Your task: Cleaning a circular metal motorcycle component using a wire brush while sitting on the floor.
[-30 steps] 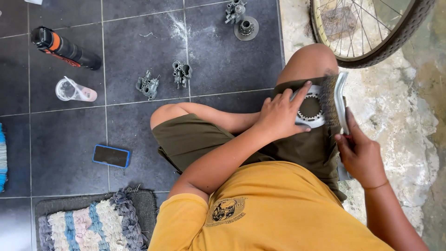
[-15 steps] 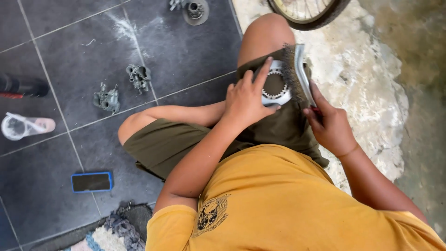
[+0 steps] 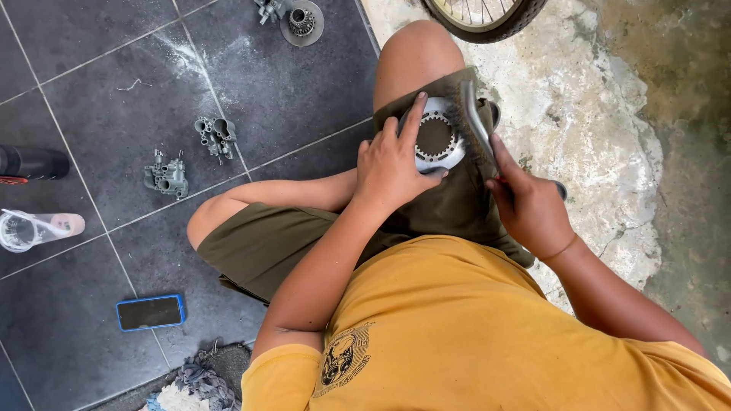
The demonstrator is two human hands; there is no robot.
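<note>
Your left hand (image 3: 392, 164) presses the round toothed metal plate (image 3: 438, 141) against your thigh while your right hand (image 3: 529, 205) grips a brush (image 3: 476, 125) against its edge, so scrubbing seems underway, though how clean it is stays unclear.

Floor surface: dark grey tiled floor (image 3: 99, 68) adjoining rough pale concrete (image 3: 594, 114) at right.

On the tiles: two grey metal carburettor-type castings (image 3: 167, 175) (image 3: 215, 135), a round toothed part (image 3: 301, 21) at top edge, a blue-cased phone (image 3: 151, 312) lying flat, a clear plastic cup (image 3: 34, 228) on its side, a dark can (image 3: 32, 162), a rag mat (image 3: 190, 380). A spoked wheel (image 3: 483, 15) stands on the concrete.
</note>
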